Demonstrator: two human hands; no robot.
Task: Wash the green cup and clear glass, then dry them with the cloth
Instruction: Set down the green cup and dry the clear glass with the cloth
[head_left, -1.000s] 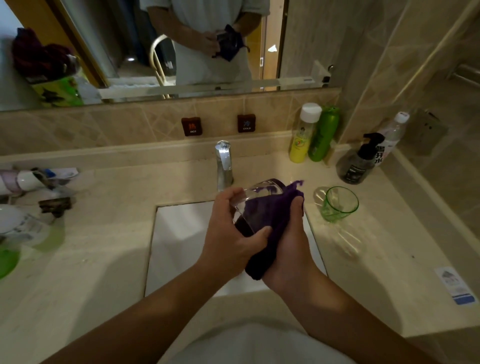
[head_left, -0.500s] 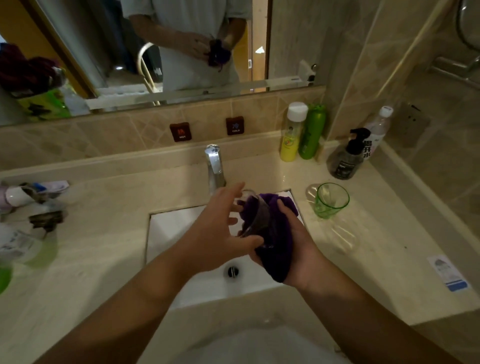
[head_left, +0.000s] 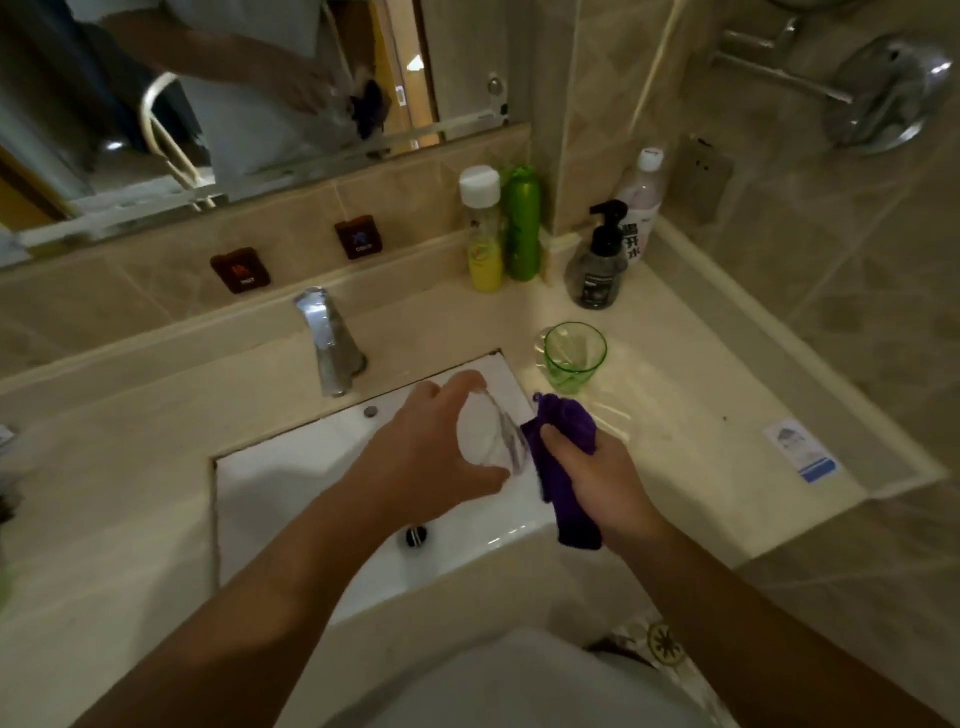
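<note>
The left hand (head_left: 436, 447) grips the glass (head_left: 488, 436) over the sink (head_left: 291, 467), its long axis tilted, running far-left to near-right. The right hand (head_left: 592, 473), just right of it, is closed on the cloth (head_left: 563, 431), which touches the glass's right side. The cup (head_left: 574, 358) stands upright on the counter (head_left: 675, 415), far-right, nearer the right hand.

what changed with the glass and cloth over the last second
The purple cloth has come out of the clear glass: a second ago it was stuffed inside and wrapped round it. Now the left hand alone holds the glass over the sink, and the right hand holds the cloth beside it. The green cup stayed upright on the counter.
</note>
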